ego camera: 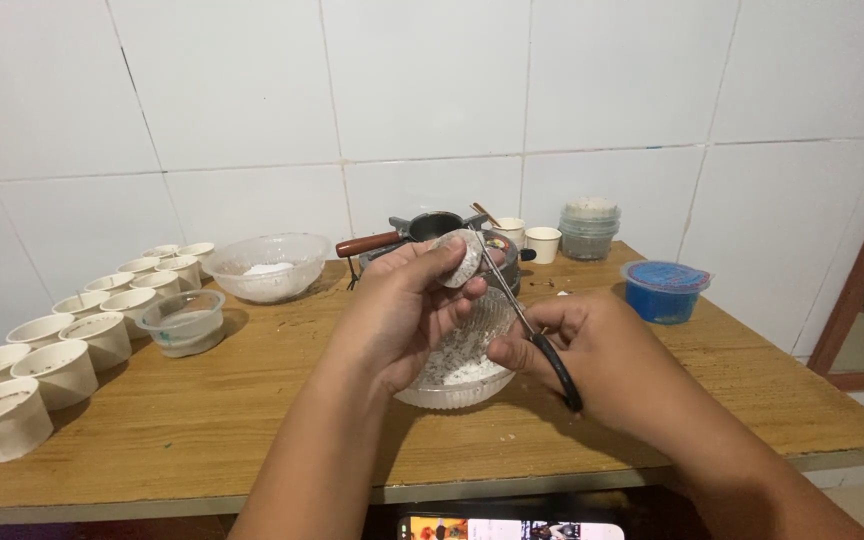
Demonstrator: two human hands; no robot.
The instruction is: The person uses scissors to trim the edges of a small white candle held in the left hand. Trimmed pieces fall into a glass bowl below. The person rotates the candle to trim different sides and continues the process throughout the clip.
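A worn brown wooden table [252, 400] against a white tiled wall. At nine o'clock, rows of small white paper cups [62, 370]; at eleven, two clear plastic bowls [267, 265]; at centre, a ribbed glass bowl of white powder [462, 375]; at two o'clock, a blue lidded tub [664, 290]

At centre frame the left hand [407, 305] pinches a small white cup [462, 258] above a glass bowl [457, 385] of white powder. The right hand [592, 355] holds black-handled scissors [527, 320] against it. White cups [62, 370] line the table [252, 420] at left.
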